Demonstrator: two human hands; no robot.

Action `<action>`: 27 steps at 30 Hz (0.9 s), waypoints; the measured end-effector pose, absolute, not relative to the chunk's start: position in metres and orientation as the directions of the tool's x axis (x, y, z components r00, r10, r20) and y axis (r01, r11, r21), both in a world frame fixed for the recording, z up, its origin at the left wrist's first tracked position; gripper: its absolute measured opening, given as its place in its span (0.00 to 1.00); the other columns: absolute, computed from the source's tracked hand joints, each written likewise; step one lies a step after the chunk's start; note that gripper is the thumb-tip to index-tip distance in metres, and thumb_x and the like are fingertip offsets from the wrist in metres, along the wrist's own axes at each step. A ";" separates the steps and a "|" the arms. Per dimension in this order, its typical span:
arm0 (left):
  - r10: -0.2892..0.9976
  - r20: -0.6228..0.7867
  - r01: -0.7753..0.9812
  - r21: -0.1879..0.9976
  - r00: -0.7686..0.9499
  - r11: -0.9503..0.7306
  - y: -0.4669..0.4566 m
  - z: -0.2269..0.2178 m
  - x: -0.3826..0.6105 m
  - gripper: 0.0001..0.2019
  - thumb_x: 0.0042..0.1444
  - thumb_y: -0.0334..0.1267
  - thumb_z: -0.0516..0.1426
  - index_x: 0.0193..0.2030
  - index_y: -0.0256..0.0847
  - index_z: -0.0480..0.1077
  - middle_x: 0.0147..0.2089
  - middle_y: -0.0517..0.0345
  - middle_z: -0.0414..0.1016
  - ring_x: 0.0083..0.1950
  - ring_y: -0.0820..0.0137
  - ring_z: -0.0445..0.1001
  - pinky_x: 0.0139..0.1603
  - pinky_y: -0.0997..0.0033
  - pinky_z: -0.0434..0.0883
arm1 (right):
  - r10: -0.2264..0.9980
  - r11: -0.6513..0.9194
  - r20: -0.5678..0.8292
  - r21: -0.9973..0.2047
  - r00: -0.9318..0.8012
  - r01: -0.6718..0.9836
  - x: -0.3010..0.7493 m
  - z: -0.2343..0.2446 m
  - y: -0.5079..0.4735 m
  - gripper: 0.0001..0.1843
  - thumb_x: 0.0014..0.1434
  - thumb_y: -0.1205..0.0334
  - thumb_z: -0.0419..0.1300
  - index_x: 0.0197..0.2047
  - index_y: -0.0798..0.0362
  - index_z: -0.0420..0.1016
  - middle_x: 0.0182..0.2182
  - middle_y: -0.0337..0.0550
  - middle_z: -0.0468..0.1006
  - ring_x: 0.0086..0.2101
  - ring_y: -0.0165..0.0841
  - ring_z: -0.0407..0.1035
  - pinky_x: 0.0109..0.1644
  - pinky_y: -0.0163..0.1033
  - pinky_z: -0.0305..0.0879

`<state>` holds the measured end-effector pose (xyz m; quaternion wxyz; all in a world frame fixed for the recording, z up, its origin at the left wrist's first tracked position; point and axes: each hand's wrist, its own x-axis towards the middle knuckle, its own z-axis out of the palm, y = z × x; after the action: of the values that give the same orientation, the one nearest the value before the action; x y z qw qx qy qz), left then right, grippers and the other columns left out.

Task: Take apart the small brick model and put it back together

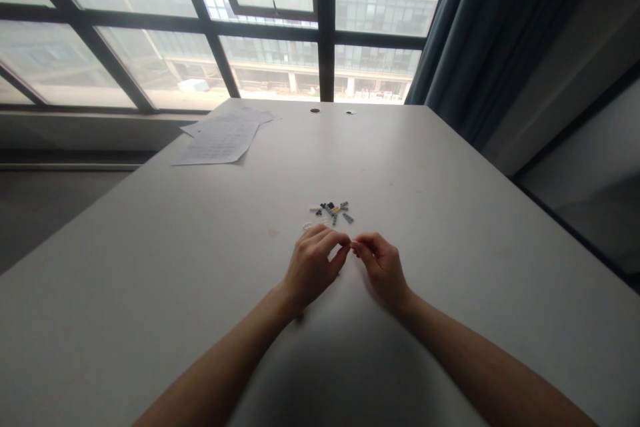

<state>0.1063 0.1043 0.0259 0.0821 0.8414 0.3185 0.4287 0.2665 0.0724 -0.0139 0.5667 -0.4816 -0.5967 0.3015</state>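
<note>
My left hand (316, 257) and my right hand (383, 268) meet above the white table, their fingertips nearly touching. Between the pinched fingers shows a tiny pale piece (353, 244), too small and too covered to tell its kind. Both hands seem closed on it. Just beyond them lies a loose heap of small plastic building pieces: a grey piece (348, 218), several black ones (319, 213), a yellow one (336, 209) and some white ones (307, 226). My left hand partly hides the nearest white pieces. A small dark thing (300, 315) shows by my left wrist, mostly covered.
The white table (450, 213) stretches away to a wide window (280, 60). Printed paper sheets (220, 140) lie at its far left, one reaching past the edge. Two round holes, one a dark cable hole (315, 111), sit near the far edge. A dark curtain (465, 47) hangs at right.
</note>
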 end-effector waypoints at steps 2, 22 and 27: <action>0.605 0.670 0.466 0.409 0.431 -0.785 0.104 0.025 0.106 0.02 0.59 0.32 0.56 0.36 0.40 0.71 0.30 0.57 0.75 0.34 0.69 0.70 0.37 0.70 0.68 | 0.896 0.387 0.429 -0.883 0.120 0.265 0.267 -0.013 0.073 0.04 0.62 0.60 0.59 0.37 0.51 0.73 0.31 0.39 0.77 0.33 0.32 0.71 0.39 0.37 0.67; 0.554 0.679 0.390 0.399 0.482 -0.830 0.105 0.025 0.103 0.10 0.57 0.26 0.53 0.38 0.42 0.74 0.36 0.55 0.78 0.38 0.69 0.72 0.41 0.66 0.70 | 0.886 0.414 0.456 -0.861 0.086 0.296 0.267 -0.010 0.072 0.05 0.60 0.59 0.60 0.38 0.51 0.75 0.32 0.41 0.77 0.33 0.33 0.71 0.37 0.37 0.70; 0.585 0.664 0.432 0.406 0.466 -0.805 0.106 0.025 0.104 0.07 0.58 0.31 0.55 0.41 0.41 0.73 0.34 0.54 0.77 0.37 0.68 0.72 0.40 0.67 0.71 | 0.885 0.399 0.449 -0.867 0.121 0.300 0.267 -0.011 0.071 0.05 0.60 0.59 0.61 0.35 0.51 0.74 0.30 0.40 0.76 0.31 0.32 0.71 0.37 0.38 0.69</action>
<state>0.1041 0.1057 0.0247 0.0907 0.8514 0.2986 0.4216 0.2672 0.0713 -0.0115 0.5708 -0.4845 -0.6113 0.2564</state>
